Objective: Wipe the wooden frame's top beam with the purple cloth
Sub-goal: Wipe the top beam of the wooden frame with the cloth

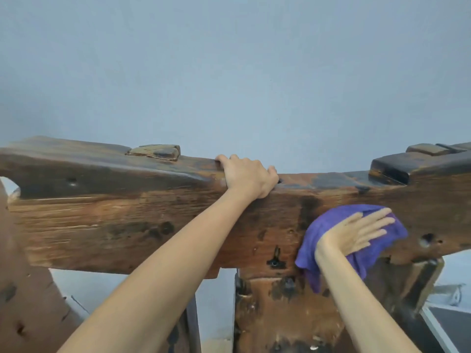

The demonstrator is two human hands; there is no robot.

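The wooden frame's top beam [102, 220] is a thick, worn, dark-stained timber running across the whole view. My left hand [248, 175] grips its upper edge near the middle, fingers hooked over the top. My right hand [356, 231] lies flat, fingers spread, pressing the purple cloth [328, 225] against the beam's front face right of centre. The cloth is crumpled and a corner hangs down below my wrist, over the post underneath.
A wide wooden post [275, 309] stands under the beam's middle. Raised wooden blocks sit on the beam top at left [155, 151] and right [397, 164]. A slanted brace [423, 281] is at the lower right. A plain blue-grey wall [229, 72] lies behind.
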